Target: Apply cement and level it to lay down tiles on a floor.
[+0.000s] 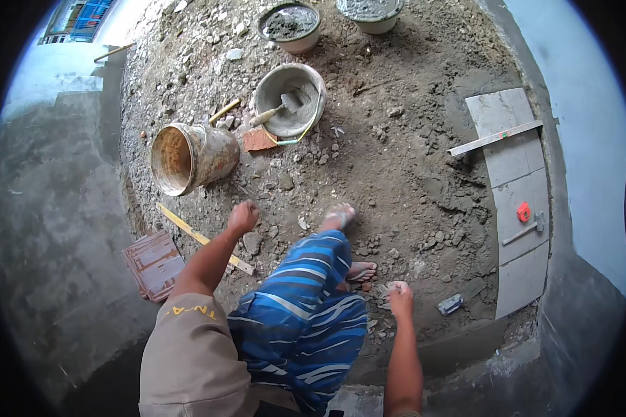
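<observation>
We are holding our right hand beside our feet, its fingers bending inward; whether it is pinching anything, we cannot tell. A small grey block is lying near it, to the right. Our left hand is curling over the rubble, its grip unclear to us; a yellow strip is passing beneath that forearm, near stacked reddish tiles. Beyond, a muddy bucket is facing its mouth left, and a trowel is resting inside a basin. Rightward, a spirit level, red tape measure and hammer are lying on pale tiles. Farthest, two mortar-filled basins are standing.
</observation>
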A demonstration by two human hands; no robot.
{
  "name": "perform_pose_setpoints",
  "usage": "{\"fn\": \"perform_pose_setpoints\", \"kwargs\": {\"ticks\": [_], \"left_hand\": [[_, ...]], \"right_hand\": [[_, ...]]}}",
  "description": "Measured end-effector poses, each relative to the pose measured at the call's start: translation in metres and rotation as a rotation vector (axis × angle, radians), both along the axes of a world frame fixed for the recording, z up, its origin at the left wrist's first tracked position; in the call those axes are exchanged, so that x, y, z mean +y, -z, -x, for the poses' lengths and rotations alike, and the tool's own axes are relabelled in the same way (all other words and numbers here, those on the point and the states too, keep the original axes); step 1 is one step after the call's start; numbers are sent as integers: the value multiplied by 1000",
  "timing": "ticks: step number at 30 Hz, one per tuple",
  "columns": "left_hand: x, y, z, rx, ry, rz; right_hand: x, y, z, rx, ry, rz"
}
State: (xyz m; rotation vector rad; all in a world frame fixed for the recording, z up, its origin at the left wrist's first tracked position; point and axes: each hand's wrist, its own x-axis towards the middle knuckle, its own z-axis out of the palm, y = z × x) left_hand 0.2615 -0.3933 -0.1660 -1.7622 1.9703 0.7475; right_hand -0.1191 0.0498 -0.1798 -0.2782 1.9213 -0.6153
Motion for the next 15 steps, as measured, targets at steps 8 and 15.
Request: {"fn": "perform_pose_setpoints", "kwargs": {"ticks": [8, 15], "left_hand": [[-286, 142, -31, -18, -49, 189], [-442, 322, -35, -148, 155, 256]], "right_hand": [[-42, 42, -187, -233, 15, -463], [-264, 124, -266, -398, 360, -365]]}}
